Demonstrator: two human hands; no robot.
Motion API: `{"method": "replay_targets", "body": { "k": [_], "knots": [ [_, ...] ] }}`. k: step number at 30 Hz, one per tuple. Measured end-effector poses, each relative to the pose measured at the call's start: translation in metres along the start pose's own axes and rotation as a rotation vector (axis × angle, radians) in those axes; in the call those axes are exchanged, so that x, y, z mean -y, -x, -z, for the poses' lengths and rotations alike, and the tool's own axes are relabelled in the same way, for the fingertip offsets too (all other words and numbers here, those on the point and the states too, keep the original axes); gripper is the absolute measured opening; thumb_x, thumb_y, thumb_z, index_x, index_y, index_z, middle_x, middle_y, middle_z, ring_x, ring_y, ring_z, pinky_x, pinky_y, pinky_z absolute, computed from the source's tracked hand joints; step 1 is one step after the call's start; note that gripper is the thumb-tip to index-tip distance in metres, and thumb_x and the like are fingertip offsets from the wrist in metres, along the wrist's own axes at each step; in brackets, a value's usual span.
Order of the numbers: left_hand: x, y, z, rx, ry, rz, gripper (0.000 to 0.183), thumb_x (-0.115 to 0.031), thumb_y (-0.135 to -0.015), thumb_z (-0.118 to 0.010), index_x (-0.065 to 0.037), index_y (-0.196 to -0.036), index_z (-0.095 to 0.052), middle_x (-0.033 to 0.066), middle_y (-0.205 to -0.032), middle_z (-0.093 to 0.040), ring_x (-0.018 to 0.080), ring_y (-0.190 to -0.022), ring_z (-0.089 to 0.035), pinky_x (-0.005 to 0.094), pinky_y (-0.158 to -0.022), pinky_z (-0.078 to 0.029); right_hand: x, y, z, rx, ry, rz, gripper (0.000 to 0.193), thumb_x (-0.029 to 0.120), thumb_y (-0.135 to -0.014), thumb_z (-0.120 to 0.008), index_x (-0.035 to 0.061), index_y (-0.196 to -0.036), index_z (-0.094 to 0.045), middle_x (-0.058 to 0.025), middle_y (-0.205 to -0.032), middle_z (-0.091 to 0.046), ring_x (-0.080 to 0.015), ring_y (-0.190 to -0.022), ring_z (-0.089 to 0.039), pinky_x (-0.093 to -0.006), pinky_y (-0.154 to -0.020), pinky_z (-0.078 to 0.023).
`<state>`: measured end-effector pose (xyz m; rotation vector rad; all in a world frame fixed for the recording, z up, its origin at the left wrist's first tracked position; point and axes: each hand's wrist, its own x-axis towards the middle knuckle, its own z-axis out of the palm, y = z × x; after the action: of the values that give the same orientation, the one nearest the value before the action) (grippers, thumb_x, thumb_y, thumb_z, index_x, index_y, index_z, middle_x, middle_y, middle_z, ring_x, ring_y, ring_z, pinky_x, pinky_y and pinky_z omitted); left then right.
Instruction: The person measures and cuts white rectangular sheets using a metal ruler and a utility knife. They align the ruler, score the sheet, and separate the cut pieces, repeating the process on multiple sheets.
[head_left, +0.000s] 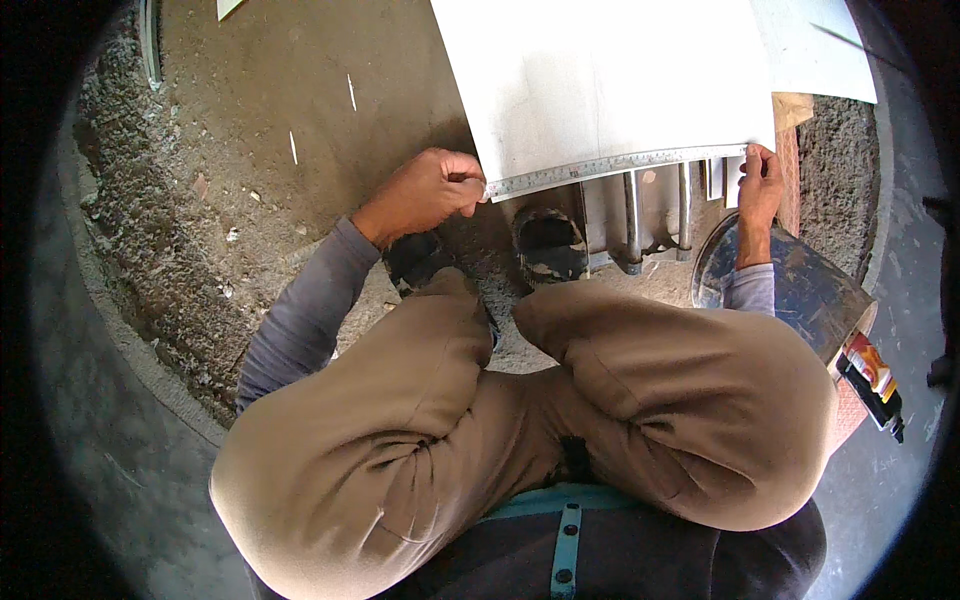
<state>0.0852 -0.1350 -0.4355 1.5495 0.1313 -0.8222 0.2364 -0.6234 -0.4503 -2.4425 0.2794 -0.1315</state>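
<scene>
A white board (pixel 610 75) extends away in front of me. Along its near edge lies a long steel ruler (pixel 600 166) with fine markings. My left hand (pixel 430 192) is closed at the ruler's left end, fingertips pinching it by the board's corner. At the opposite end, my right hand (pixel 760 187) pinches the ruler between thumb and fingers, at the board's right corner. The board's near edge sits just beyond my feet, above several metal tubes (pixel 633 215).
A second white panel (pixel 815 45) lies at the far right, near a wood piece (pixel 790 110). Beside my right knee rests a dark, scuffed bucket (pixel 800 285), with a red-yellow packet (pixel 868 365) and a black object (pixel 880 400) nearby. Rough rubble (pixel 190 220) runs along the left.
</scene>
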Motion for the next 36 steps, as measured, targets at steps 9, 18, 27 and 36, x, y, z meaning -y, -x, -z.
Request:
{"method": "replay_targets", "body": {
  "k": [9,18,27,36],
  "knots": [
    [0.005,-0.003,-0.002,-0.033,0.046,0.051,0.019,-0.016,-0.091,-0.061,-0.001,-0.085,-0.07,-0.0003,-0.07,-0.062,0.0072,-0.069,-0.055,0.0263,-0.065,-0.044,0.012,-0.003,0.007,0.076,-0.016,-0.06,0.03,0.029,-0.101,-0.066,0.0005,-0.108,-0.07,-0.0045,-0.083,-0.066,-0.011,-0.072,-0.06,-0.0285,-0.062,-0.051],
    [-0.002,0.001,-0.003,-0.025,-0.024,0.1,0.018,-0.017,-0.093,-0.062,-0.002,-0.092,-0.071,-0.0006,-0.073,-0.062,0.0071,-0.069,-0.055,0.0263,-0.065,-0.043,0.007,-0.008,0.011,0.123,0.02,-0.056,0.03,0.028,-0.102,-0.064,-0.0013,-0.11,-0.069,-0.0057,-0.082,-0.066,-0.0121,-0.071,-0.061,-0.0284,-0.064,-0.052],
    [0.0,0.0,-0.005,-0.036,0.031,0.051,0.019,-0.016,-0.091,-0.06,-0.001,-0.087,-0.07,-0.0006,-0.07,-0.062,0.0072,-0.067,-0.054,0.0267,-0.063,-0.043,0.011,-0.007,0.013,0.14,0.007,-0.076,0.031,0.027,-0.102,-0.064,-0.002,-0.112,-0.069,-0.0065,-0.083,-0.066,-0.0124,-0.072,-0.061,-0.0286,-0.064,-0.053],
    [-0.001,0.001,-0.007,-0.041,0.051,0.031,0.017,-0.014,-0.094,-0.06,0.0,-0.09,-0.07,0.0006,-0.074,-0.062,0.0081,-0.069,-0.057,0.0271,-0.066,-0.046,0.012,-0.008,0.015,0.148,0.005,-0.068,0.033,0.028,-0.102,-0.063,-0.0032,-0.113,-0.068,-0.0081,-0.086,-0.066,-0.0135,-0.074,-0.063,-0.0294,-0.066,-0.056]
  ]
}}
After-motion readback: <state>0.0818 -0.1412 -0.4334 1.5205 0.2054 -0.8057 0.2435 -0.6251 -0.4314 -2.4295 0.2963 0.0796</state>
